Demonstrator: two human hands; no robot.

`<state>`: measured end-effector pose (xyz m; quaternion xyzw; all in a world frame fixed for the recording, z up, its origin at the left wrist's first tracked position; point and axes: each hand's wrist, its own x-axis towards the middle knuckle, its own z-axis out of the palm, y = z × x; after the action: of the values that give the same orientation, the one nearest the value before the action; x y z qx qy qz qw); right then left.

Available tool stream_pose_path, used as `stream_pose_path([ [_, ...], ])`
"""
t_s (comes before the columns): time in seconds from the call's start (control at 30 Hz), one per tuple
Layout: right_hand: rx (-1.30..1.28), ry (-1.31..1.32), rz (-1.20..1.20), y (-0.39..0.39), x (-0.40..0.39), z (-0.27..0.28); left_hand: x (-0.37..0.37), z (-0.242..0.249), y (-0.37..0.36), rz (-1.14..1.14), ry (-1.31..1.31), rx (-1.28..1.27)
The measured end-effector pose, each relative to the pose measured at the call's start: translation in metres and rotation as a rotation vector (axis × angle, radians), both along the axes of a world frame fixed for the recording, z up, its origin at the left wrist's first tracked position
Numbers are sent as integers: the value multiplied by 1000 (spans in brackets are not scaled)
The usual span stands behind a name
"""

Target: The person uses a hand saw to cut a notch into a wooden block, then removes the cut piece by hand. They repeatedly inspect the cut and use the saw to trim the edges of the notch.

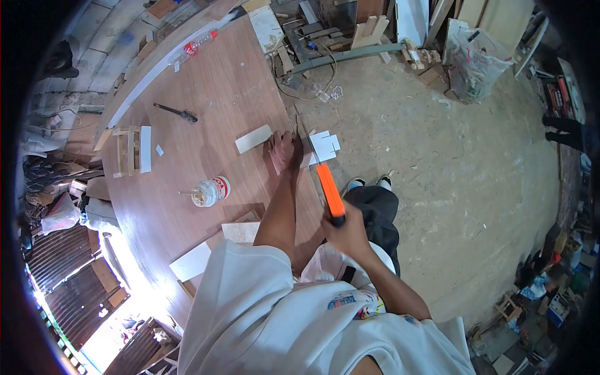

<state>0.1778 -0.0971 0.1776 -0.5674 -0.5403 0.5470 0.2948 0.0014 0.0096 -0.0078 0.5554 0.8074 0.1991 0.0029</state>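
My right hand (347, 232) is wrapped round the orange handle (330, 190) of a handsaw, its thin blade (307, 134) pointing away from me along the table's edge. Close to the blade, my left hand (286, 151) presses down at that edge with bent fingers, over a small pale board (275, 165) mostly hidden beneath it. A short light wood strip (252, 139) lies just left of these fingers. White notched pieces (324, 147) show beyond the edge, right of the blade.
On the brown table (212, 81) stand a glue jar (211, 191) and a small wooden frame (130, 151). A dark pen-like tool (176, 112), a plastic bottle (200, 44) and white boards (191, 261) lie there too. A bag of scraps (475, 65) stands on the floor; another person's legs (565, 132) show far right.
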Motion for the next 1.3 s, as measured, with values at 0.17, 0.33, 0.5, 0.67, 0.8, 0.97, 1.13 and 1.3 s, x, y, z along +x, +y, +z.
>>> stream_pose_path([
  [0.17,31,114,13,8,-1,-65,0,-4,-2,9,-52,-4],
  [0.33,-63,26,-20,19,-8,-29,0,1,2,8,-40,-9],
  [0.5,8,96,-46,-5,0,-49,0,1,0,-52,-82,-41],
  [0.67,29,-7,-50,29,-21,-31,4,19,0,25,-87,-31],
  [0.8,28,46,-38,-14,4,-4,2,22,2,-13,-62,-67],
  [0.97,-3,72,-15,31,-22,-69,2,10,2,-1,-93,-60],
  [1.13,31,36,-31,5,-1,-23,1,11,8,-9,-46,-31],
  [1.3,49,93,-7,-11,5,-43,-5,-10,-1,-75,-18,-33],
])
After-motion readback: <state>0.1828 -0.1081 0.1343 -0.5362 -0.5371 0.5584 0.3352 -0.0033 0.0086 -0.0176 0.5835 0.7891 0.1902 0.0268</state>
